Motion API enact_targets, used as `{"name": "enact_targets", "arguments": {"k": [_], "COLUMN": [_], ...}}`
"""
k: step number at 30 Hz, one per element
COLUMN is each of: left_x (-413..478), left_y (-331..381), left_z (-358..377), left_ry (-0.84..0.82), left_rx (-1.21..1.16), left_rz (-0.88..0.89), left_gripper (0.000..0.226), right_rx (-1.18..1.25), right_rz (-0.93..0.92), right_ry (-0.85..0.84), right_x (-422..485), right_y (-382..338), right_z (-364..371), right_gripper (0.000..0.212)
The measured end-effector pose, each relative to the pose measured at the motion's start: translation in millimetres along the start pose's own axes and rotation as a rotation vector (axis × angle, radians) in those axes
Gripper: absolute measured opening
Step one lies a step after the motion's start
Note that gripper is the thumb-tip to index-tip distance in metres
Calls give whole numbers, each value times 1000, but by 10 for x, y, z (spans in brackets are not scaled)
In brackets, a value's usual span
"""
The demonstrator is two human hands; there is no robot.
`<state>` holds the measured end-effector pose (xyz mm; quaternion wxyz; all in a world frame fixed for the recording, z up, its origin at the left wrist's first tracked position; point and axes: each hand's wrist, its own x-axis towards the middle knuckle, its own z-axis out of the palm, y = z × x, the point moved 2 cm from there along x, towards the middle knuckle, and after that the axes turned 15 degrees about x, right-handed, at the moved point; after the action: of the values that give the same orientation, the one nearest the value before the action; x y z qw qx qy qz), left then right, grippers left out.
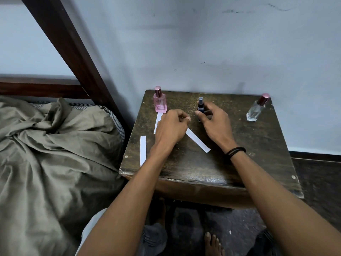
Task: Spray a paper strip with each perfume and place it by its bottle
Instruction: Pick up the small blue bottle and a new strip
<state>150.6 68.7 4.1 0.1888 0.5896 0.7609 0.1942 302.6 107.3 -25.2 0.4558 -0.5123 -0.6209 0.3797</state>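
Indoors, a person seated beside a bed worked over a dark wooden table set against a pale blue wall. The left hand was curled with its thumb pressed toward the forefinger, pinching one end of a white paper strip, whose free end slanted toward the near right, low over the tabletop. The right hand, a black band at its wrist, had thumb and fingers curled round a small dark blue bottle standing upright at the middle of the table's far side.

A pink bottle with a rosy cap stood at the far left corner, a second strip lying just in front of it and partly hidden by the left hand. A clear bottle with a dark red cap stood at the far right corner, well apart from the others. A third strip lay along the table's left edge. Rumpled olive bedding filled the left of the scene.
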Motion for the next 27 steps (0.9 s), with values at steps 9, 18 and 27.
{"name": "enact_targets", "arguments": {"k": [9,18,27], "left_x": [30,22,61], "left_y": [36,62,6], "left_z": [-10,-8,1], "left_ry": [66,63,34], "left_rx": [-409,-497,-498], "left_rz": [-3,46,33], "left_gripper": [4,13,11], "right_rx": [-147,-178,-192], "right_rz": [-113,-124,-116], "right_ry": [-114,-173,-196], "right_x": [-155,-217,-282], "right_y": [26,-31,-42], "right_z": [17,38,61], "right_gripper": [28,33,39]}}
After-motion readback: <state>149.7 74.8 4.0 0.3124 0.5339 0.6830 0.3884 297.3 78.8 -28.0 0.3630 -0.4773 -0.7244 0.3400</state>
